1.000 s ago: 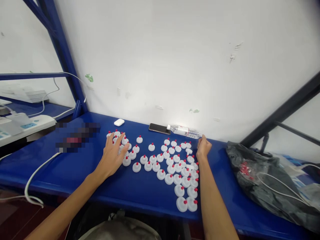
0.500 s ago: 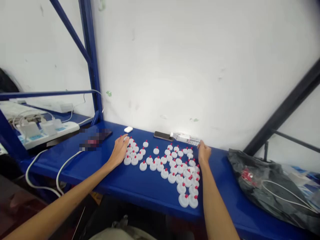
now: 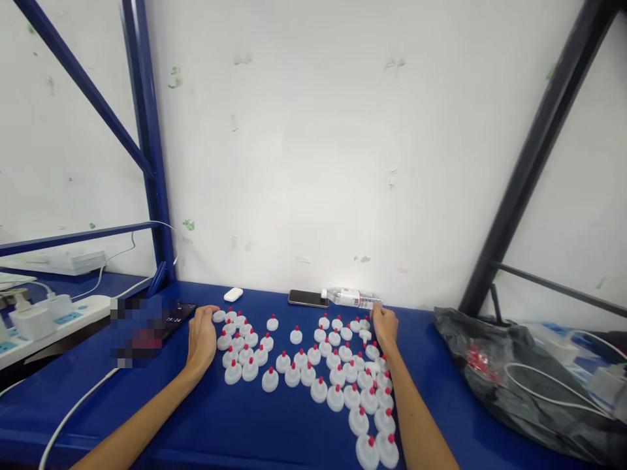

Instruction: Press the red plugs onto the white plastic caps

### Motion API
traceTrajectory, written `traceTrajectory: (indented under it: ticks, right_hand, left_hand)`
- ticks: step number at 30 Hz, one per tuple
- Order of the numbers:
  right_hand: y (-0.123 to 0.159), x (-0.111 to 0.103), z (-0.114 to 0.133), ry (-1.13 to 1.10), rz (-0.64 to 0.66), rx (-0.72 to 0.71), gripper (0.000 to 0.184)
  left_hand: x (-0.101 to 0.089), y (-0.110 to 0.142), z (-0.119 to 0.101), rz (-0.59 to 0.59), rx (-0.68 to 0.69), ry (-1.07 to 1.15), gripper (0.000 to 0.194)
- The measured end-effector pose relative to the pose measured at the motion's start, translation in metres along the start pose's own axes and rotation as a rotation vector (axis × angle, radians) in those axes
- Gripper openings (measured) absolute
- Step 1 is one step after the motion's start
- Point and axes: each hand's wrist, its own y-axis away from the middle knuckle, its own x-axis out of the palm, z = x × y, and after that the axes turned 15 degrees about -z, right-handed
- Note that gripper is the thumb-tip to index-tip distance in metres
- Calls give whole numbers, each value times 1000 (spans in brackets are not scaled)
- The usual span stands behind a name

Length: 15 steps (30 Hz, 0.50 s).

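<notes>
Many white round caps with red tips [image 3: 294, 335] stand in loose clusters on the blue table [image 3: 274, 431]. My left hand [image 3: 202, 338] rests on its edge to the left of the left cluster, fingers extended forward, a fingertip at the farthest white cap [image 3: 219, 316]. My right hand [image 3: 385, 326] lies beyond the right cluster, by the base of a clear plastic bottle [image 3: 350, 297] on its side. Its fingers are curled in, and whether anything is inside them is hidden. A few caps on the right, such as one tipped cap [image 3: 365, 335], lie on their sides.
A dark phone [image 3: 308, 298] and a small white case [image 3: 234, 294] lie near the wall. Another phone [image 3: 179, 313] with a white cable is at left, near a power strip [image 3: 73, 320]. A black plastic bag [image 3: 509, 385] with red pieces sits at right.
The view has tilted up, so the table appears lower. My left hand has drawn slightly away to the left of the caps. My right hand stays by the bottle's base.
</notes>
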Motion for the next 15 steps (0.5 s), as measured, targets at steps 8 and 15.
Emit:
traceTrajectory:
  ticks: [8,15]
  right_hand:
    - [-6,6,4,55,39,-7,38]
    - [-12,12,2,61,32,-7,38]
  left_hand:
    - [7,-25,2,-137,23,10,42]
    - [36,-46,-2,-1,78,12,42]
